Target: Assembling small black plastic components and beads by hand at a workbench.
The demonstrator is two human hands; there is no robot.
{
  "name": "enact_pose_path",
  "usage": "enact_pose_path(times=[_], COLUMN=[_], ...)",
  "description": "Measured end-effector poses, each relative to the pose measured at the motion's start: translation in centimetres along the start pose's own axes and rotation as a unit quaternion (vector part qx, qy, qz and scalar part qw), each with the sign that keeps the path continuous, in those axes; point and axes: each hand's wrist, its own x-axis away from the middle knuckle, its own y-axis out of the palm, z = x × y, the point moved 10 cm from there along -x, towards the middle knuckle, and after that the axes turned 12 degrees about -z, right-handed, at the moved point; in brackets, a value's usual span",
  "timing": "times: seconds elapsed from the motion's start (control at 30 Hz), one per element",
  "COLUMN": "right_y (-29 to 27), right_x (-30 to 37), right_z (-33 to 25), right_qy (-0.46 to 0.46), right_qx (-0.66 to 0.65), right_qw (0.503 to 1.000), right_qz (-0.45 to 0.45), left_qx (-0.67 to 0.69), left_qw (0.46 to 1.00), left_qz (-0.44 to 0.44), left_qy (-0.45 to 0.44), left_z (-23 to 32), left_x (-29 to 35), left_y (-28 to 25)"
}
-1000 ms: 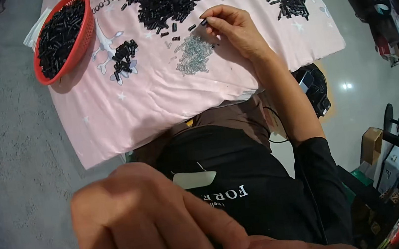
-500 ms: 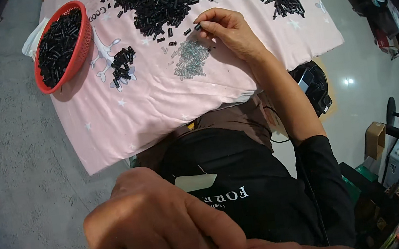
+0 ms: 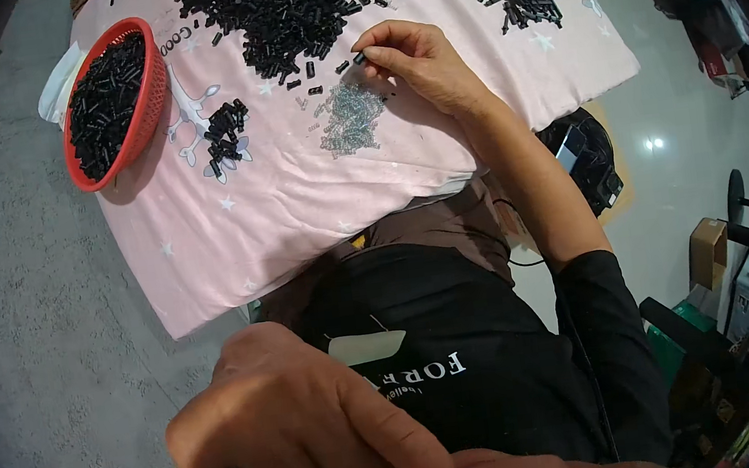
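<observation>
Pink cloth (image 3: 297, 215) over grey floor. Right hand (image 3: 424, 64) pinching small black piece (image 3: 359, 58) beside black pile (image 3: 281, 7), fingertips closed for fine grip. Left hand (image 3: 296, 431) fisted near the camera, contents not visible.

Red basket (image 3: 153, 93); black pieces (image 3: 290, 6); pink star-patterned cloth (image 3: 295, 197).

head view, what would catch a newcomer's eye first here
The pink cloth stands out, with a big heap of small black pieces near its far edge and a red basket full of the same at its left. The right hand pinches one black piece beside a small pile of silvery springs. The left hand looms closed in the foreground.
</observation>
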Motion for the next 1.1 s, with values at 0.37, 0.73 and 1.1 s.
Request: enact_pose_path(times=[0.37, 0.73, 1.1], right_y=[0.6, 0.7, 0.5], right_x=[-0.3, -0.2, -0.4], right_z=[0.3, -0.2, 0.0], right_qy=[0.007, 0.000, -0.009], right_qx=[-0.018, -0.031, -0.008], right_qw=[1.000, 0.999, 1.000], right_qz=[-0.015, -0.014, -0.017], left_qx=[-0.005, -0.231, 0.088], left_qw=[0.992, 0.818, 0.549], left_qz=[0.095, 0.284, 0.405], left_qy=[-0.084, -0.443, -0.726], left_z=[-1.2, -4.6, -4.8], left_x=[3.7, 13.2, 30.1], left_y=[-1.7, -4.8, 5.6])
